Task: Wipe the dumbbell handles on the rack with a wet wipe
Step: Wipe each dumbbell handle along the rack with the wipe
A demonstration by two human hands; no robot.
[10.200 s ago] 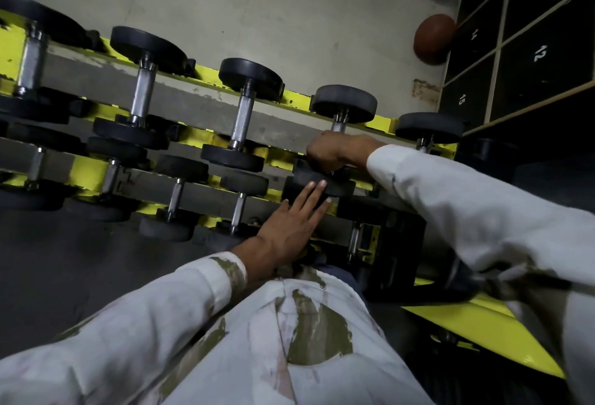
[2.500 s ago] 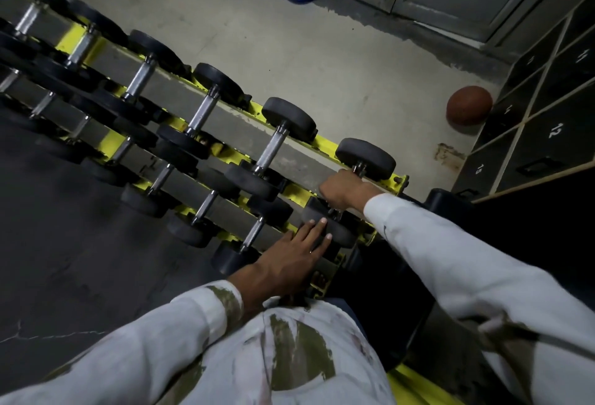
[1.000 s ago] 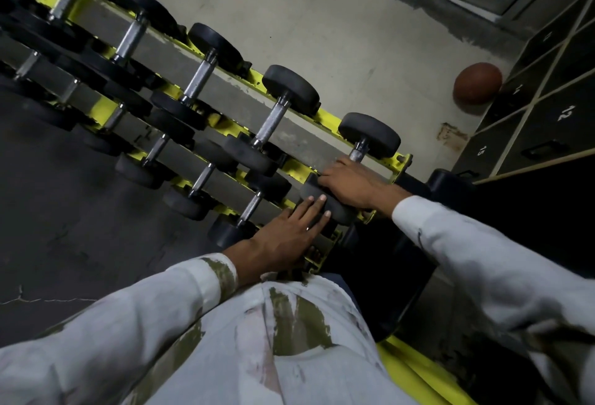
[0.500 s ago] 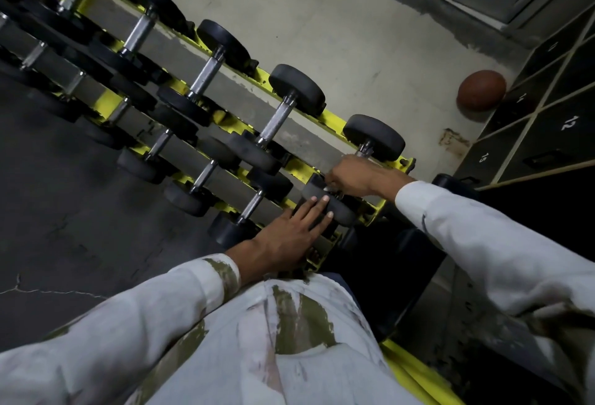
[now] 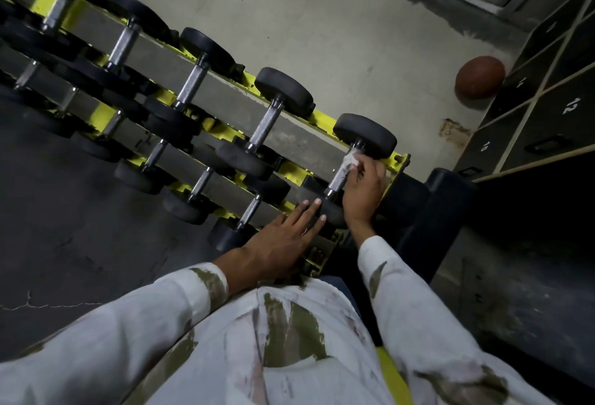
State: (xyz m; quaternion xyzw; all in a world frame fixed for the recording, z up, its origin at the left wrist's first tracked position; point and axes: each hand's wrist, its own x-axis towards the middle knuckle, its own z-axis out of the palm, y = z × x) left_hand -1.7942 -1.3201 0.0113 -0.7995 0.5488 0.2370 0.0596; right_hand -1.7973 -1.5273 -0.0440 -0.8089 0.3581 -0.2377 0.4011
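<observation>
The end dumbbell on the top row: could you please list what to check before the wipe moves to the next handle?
1. Grip on the wet wipe: ok, the right hand pinches it.
2. Contact: ok, the wipe lies on the end dumbbell handle, at its far end.
3. Whole handle wiped: cannot tell; its near part shows bare steel.
4. Bracing: ok, the left hand lies flat, fingertips on the near weight head.
5. Access to the next handle: ok, nothing covers it.
6. Wipe dampness: cannot tell.
</observation>
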